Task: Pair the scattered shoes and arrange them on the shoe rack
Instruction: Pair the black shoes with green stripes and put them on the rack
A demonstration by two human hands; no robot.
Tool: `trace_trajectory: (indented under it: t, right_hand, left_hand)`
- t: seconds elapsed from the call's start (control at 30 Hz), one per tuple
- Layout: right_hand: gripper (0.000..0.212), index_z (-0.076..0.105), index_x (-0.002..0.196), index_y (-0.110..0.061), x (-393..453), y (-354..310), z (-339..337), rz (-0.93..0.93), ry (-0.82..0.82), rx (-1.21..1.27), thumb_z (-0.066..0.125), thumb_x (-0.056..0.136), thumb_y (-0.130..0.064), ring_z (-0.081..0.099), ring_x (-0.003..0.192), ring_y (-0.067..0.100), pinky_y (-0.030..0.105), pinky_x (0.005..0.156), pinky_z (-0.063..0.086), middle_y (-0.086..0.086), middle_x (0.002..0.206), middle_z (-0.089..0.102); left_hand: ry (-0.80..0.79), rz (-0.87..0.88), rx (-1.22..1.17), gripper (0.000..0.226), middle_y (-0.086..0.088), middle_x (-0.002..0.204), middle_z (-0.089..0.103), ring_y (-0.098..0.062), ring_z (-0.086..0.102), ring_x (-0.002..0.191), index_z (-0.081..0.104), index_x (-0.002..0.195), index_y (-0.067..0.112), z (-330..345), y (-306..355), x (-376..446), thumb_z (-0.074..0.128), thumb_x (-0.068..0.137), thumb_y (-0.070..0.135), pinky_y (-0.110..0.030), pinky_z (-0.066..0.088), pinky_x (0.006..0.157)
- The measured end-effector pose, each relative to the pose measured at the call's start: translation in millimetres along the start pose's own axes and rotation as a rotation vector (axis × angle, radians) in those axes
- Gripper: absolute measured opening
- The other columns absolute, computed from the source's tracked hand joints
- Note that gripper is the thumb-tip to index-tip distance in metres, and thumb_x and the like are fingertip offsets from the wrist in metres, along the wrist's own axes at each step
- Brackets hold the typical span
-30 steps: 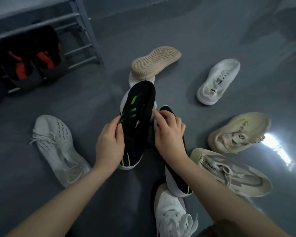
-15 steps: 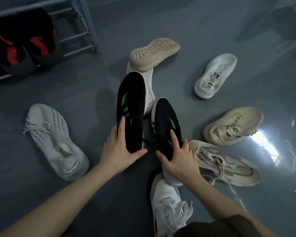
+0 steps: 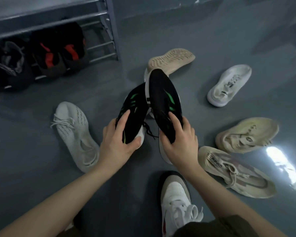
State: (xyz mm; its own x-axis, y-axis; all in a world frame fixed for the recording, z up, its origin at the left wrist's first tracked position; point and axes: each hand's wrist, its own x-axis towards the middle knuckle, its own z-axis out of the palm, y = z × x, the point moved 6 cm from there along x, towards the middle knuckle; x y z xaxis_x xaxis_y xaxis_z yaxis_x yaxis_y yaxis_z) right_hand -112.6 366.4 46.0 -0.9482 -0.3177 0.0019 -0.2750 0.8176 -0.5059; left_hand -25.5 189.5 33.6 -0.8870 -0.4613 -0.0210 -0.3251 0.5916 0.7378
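Both black-and-green shoes, flat on the floor half a second ago, are now lifted as a matched pair. The left hand (image 3: pixel 117 142) curls round the left shoe's (image 3: pixel 132 113) heel; the right hand (image 3: pixel 179 139) grips the right shoe (image 3: pixel 162 96). Around that pair lie seven loose shoes. Beyond it, the shoe rack (image 3: pixel 109 31) holds about four dark shoes.

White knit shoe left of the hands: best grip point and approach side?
Grip the white knit shoe at its heel collar, coming from above on the near side. It lies upright with the opening facing up and nearest the person, toe toward the rack; nothing overlaps it.
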Motion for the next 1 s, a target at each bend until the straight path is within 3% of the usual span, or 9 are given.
trace_trajectory:
  t: [0.17, 0.37, 0.47, 0.63, 0.77, 0.87, 1.0]
  right_hand:
    - [0.059, 0.034, 0.138, -0.036, 27, -40, 29, -0.117, -0.066, -0.088, 0.051, 0.083, -0.048, 0.050, 0.110, 0.038, 0.048, 0.087, 0.041, 0.013, 0.143, 0.039]
    - [0.059, 0.027, 0.142, -0.038, 32, -80, 75, -0.205, -0.133, -0.090, 0.049, 0.088, -0.047, 0.047, 0.118, 0.036, 0.049, 0.089, 0.042, 0.011, 0.145, 0.037]
    - [0.056, 0.024, 0.144, -0.037, 32, -92, 104, -0.215, -0.225, -0.153, 0.043, 0.092, -0.047, 0.048, 0.118, 0.036, 0.047, 0.091, 0.041, 0.010, 0.147, 0.034]
    - [0.058, 0.013, 0.145, -0.043, 17, -97, 129, -0.319, -0.335, -0.283, 0.038, 0.093, -0.051, 0.040, 0.125, 0.037, 0.048, 0.094, 0.038, 0.011, 0.154, 0.021]
    - [0.055, 0.026, 0.143, -0.043, -5, -89, 125, -0.353, -0.312, -0.199, 0.047, 0.093, -0.044, 0.032, 0.133, 0.041, 0.054, 0.098, 0.037, 0.014, 0.155, 0.019]
    - [0.052, 0.034, 0.141, -0.037, -21, -82, 124, -0.456, -0.319, -0.290, 0.044, 0.091, -0.047, 0.029, 0.137, 0.041, 0.062, 0.100, 0.034, 0.012, 0.154, 0.024]
    - [0.068, 0.013, 0.145, -0.044, -22, -54, 135, -0.370, -0.431, -0.398, 0.036, 0.085, -0.066, 0.003, 0.143, 0.042, 0.066, 0.106, 0.016, 0.005, 0.159, -0.003]
  left_hand:
    - [0.099, -0.062, 0.113, 0.070, 0.001, 0.139, 0.032, -0.019, 0.030, 0.125, 0.019, 0.137, 0.054, -47, -28, -6, 0.045, 0.073, 0.064, -0.031, 0.026, 0.096]
    - [0.255, -0.202, 0.175, 0.067, -0.004, 0.138, 0.035, -0.024, 0.032, 0.113, 0.026, 0.137, 0.048, -91, -72, -4, 0.059, 0.079, 0.044, -0.036, 0.037, 0.080]
    - [0.214, -0.269, 0.242, 0.068, -0.009, 0.142, 0.030, -0.029, 0.033, 0.112, 0.026, 0.140, 0.043, -93, -93, -5, 0.058, 0.080, 0.043, -0.037, 0.040, 0.080]
    - [0.096, -0.321, 0.317, 0.071, -0.020, 0.146, 0.019, -0.039, 0.034, 0.119, 0.019, 0.144, 0.037, -80, -112, -13, 0.056, 0.084, 0.047, -0.049, 0.042, 0.095]
    - [0.081, -0.254, 0.328, 0.082, -0.022, 0.143, 0.020, -0.042, 0.042, 0.115, 0.016, 0.144, 0.038, -77, -112, -9, 0.062, 0.077, 0.051, -0.050, 0.044, 0.095]
    - [0.077, -0.203, 0.317, 0.082, -0.021, 0.144, 0.018, -0.040, 0.044, 0.116, 0.015, 0.143, 0.043, -77, -112, -8, 0.062, 0.077, 0.054, -0.049, 0.049, 0.090]
    - [0.084, -0.194, 0.295, 0.074, -0.018, 0.149, 0.011, -0.042, 0.042, 0.116, 0.016, 0.141, 0.047, -76, -112, -10, 0.059, 0.081, 0.053, -0.048, 0.051, 0.083]
